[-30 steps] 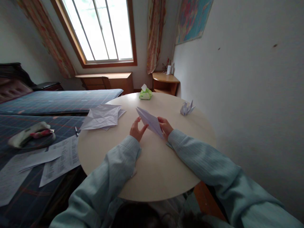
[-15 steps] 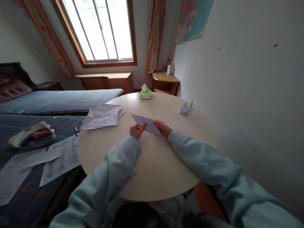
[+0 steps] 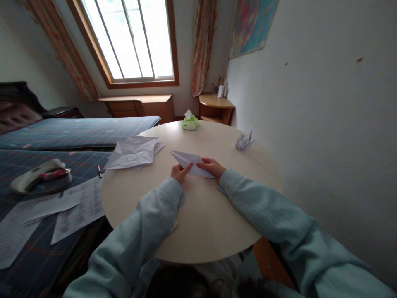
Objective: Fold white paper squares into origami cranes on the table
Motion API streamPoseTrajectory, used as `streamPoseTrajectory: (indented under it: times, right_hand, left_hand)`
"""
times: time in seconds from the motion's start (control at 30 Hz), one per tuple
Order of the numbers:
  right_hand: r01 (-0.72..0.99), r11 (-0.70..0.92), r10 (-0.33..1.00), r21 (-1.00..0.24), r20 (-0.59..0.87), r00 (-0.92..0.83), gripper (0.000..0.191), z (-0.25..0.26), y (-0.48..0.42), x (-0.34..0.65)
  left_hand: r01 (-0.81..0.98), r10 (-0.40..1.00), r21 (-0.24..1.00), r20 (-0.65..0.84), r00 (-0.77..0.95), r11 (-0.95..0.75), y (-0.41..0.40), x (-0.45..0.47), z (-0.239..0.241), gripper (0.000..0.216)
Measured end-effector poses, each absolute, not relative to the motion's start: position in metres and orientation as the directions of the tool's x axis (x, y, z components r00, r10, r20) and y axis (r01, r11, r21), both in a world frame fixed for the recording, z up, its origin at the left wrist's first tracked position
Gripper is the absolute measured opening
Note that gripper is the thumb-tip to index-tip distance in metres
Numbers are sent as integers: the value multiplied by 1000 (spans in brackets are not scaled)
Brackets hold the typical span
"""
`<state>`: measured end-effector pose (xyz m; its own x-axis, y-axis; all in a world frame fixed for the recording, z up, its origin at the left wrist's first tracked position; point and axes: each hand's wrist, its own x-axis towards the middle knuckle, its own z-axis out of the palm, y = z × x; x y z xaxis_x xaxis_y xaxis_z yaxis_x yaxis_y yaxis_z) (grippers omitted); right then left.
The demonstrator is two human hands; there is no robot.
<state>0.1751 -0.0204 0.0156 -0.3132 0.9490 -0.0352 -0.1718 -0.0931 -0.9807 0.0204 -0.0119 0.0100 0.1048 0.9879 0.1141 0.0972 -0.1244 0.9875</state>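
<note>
A folded white paper [image 3: 190, 161], pointed at its far left end, lies low over the round beige table [image 3: 204, 215]. My left hand [image 3: 179, 172] pinches its near left edge with closed fingers. My right hand [image 3: 211, 166] rests on its right part, fingers pressed down on the sheet. Both arms wear pale blue sleeves.
Creased white sheets [image 3: 133, 152] lie at the table's left. A green tissue pack [image 3: 190, 122] sits at the far edge, a small folded paper figure [image 3: 244, 141] at the right. A pen [image 3: 99, 171] and printed pages [image 3: 77, 207] lie on the bed to the left.
The paper, held up and tilted a second ago, has come down flat to the table. Both hands moved down with it and closed in on it.
</note>
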Motion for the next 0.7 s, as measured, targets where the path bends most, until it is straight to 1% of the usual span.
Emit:
streamPoseTrajectory:
  times: [0.1,0.2,0.3,0.5,0.7]
  right_hand:
    - [-119,-66,948,-991,-26,-317,36,15,-19,176]
    - [-50,-40,944,-998,-21,-329,34,14,-18,177]
    - [-9,-37,943,-999,-32,-330,34,13,-17,178]
    - [-7,-52,948,-999,-48,-314,37,15,-17,178]
    - [0,-63,935,-998,-59,-350,40,18,-19,180]
  left_hand:
    - [83,995,995,47,86,-54,-14,20,14,33]
    - [52,998,998,34,58,-38,-13,20,14,30]
    - [84,999,996,32,42,-36,-10,19,10,28]
    - [155,998,986,55,41,-61,-2,17,3,25]
    - [205,996,975,87,15,-88,0,16,-1,28]
